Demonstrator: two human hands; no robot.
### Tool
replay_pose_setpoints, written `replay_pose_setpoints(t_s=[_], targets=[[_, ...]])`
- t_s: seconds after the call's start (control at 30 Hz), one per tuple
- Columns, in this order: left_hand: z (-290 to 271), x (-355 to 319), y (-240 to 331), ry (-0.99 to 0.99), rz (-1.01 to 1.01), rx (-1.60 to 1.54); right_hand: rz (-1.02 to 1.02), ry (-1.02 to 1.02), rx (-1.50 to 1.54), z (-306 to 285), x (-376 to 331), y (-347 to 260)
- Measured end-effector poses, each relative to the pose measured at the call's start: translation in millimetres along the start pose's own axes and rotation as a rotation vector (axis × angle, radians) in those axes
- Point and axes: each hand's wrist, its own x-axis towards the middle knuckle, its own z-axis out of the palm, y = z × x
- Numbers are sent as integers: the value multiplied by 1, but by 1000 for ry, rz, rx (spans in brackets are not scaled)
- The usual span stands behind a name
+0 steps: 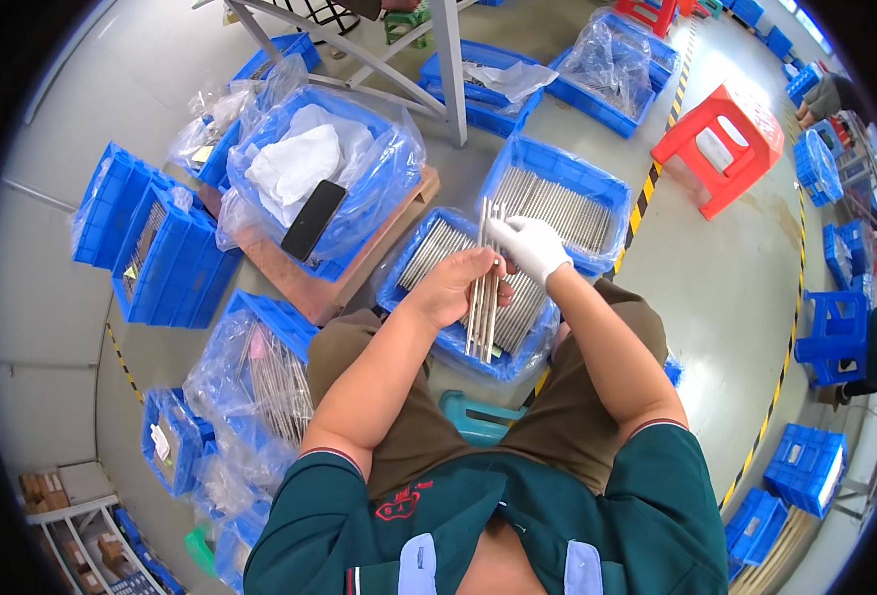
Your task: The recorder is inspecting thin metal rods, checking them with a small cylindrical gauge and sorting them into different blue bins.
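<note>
My bare left hand [448,286] is closed around a small bundle of thin metal rods [479,327], which it holds tilted above a blue crate. My right hand [535,248], in a white glove, has its fingers closed at the upper part of the same bundle. Underneath is the near blue crate [443,349], lined with clear plastic and filled with rows of similar rods. Just beyond it, a second blue crate [612,260] holds more rods [558,203] laid side by side. My hands hide some rods in the near crate.
To the left, a plastic-lined blue crate [344,266] on a wooden pallet [399,223] carries white cloth and a black phone [314,220]. Stacked blue crates [176,263] stand farther left. A red stool [721,149] is at right, beyond striped floor tape [647,188]. A metal frame leg [449,69] rises ahead.
</note>
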Motion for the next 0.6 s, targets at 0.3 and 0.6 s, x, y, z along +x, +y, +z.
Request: replay_pose_setpoints(t_s=[0.3,0.6], targets=[[11,13,-7,-66,-95,-32,436,-497,1108,3,-8,22],[10,14,6,229,88,184,304,-50,1373,-92,69,104]])
